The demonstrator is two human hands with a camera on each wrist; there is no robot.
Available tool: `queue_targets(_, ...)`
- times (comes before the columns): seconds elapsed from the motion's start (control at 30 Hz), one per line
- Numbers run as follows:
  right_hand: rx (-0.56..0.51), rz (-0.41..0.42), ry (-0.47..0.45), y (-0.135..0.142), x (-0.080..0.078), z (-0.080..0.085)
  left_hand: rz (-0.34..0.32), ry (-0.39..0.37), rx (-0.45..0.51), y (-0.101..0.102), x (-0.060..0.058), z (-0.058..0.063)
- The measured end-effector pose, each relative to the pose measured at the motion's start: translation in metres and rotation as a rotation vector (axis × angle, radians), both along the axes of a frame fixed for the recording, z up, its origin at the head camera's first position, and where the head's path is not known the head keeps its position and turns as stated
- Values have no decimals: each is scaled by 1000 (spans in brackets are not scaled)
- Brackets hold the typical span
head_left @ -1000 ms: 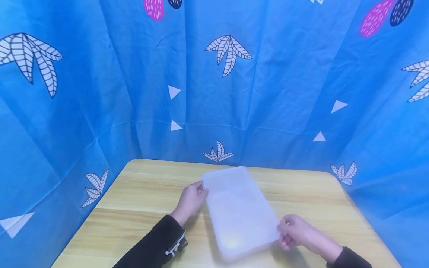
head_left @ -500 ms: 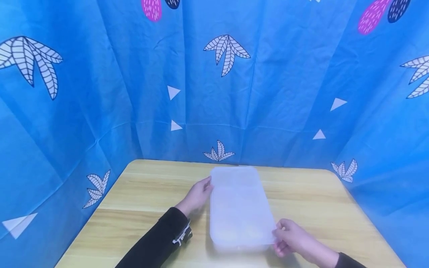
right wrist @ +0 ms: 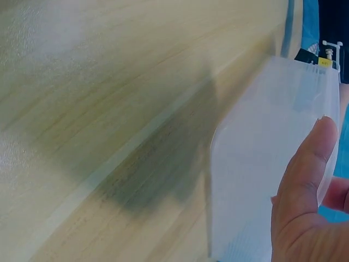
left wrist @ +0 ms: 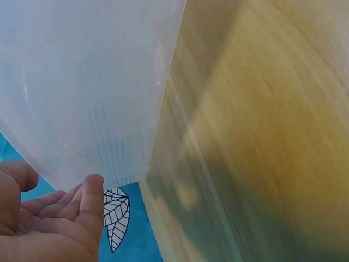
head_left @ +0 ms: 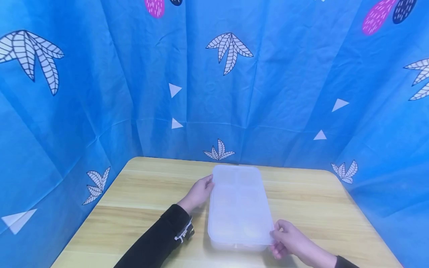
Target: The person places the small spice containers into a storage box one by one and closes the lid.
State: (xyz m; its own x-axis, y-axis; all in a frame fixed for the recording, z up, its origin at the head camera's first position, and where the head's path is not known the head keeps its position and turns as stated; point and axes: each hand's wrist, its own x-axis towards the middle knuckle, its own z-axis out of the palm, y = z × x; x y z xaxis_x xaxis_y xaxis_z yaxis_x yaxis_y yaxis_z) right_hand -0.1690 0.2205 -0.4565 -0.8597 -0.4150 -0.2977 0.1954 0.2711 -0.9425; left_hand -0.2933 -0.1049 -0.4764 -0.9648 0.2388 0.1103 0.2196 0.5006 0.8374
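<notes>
A lidded, translucent white plastic box (head_left: 238,208) stands lengthwise on the table, its long sides running away from me. Faint lines under its lid mark out several compartments. My left hand (head_left: 198,192) holds the box's left edge near the far corner; in the left wrist view, its fingers (left wrist: 91,204) reach the box wall (left wrist: 82,87) with the thumb off to one side. At the near right corner, my right hand (head_left: 289,240) pinches the rim between thumb and curled fingers. The right wrist view shows a thumb (right wrist: 305,169) against the box side (right wrist: 256,125).
Under the box is a light wood-grain table (head_left: 144,186) with rounded far corners. A blue patterned curtain (head_left: 281,82) hangs around its back and sides. A small wrist-worn device (head_left: 183,234) sits at my left sleeve.
Between both hands the box has turned clockwise from a slant to nearly straight, far end shifting right and near end left. My left hand moved slightly right, my right hand slightly left.
</notes>
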Motion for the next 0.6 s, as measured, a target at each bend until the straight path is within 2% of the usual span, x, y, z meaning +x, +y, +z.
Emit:
queue_targets(0.33,-9,15,4,0,-1,-1,7,-22,20,-2,0,-1)
queue_targets(0.6,5,9,30,2,-2,-2,3,-12,19,0,0,1)
